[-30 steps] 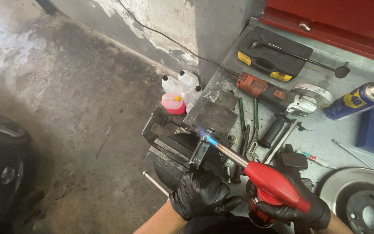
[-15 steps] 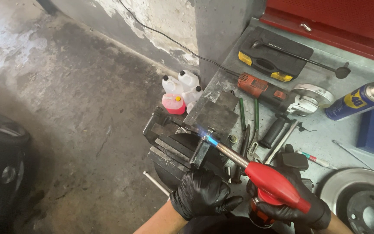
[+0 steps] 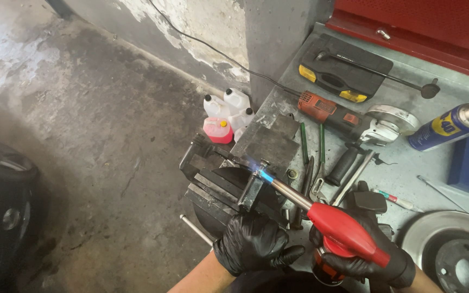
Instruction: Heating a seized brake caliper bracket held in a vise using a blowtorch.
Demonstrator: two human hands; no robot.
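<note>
At the near edge of the grey workbench [image 3: 408,81], seen from the head camera, the right hand [image 3: 373,255] in a black glove is gripping a red blowtorch [image 3: 343,236], fingers wrapped tight around its body. Its metal nozzle is pointing up and left, and a small blue flame [image 3: 257,169] is burning at the tip, playing on a metal part [image 3: 251,190] clamped in the bench vise [image 3: 229,179]. The left hand [image 3: 253,244], also gloved in black, is resting just below the vise with its fingers curled together; whether it is actually gripping anything is hard to say from this angle.

Behind the vise, an orange angle grinder [image 3: 348,119] is lying on the bench, with a black tool case [image 3: 343,73] beyond it against the red cabinet [image 3: 424,27]. A blue spray can [image 3: 451,127] is lying on its side to the right, and a brake disc [image 3: 454,249] is sitting at the lower right corner. White and pink plastic jugs [image 3: 226,114] are standing on the concrete floor [image 3: 71,119] beside the bench.
</note>
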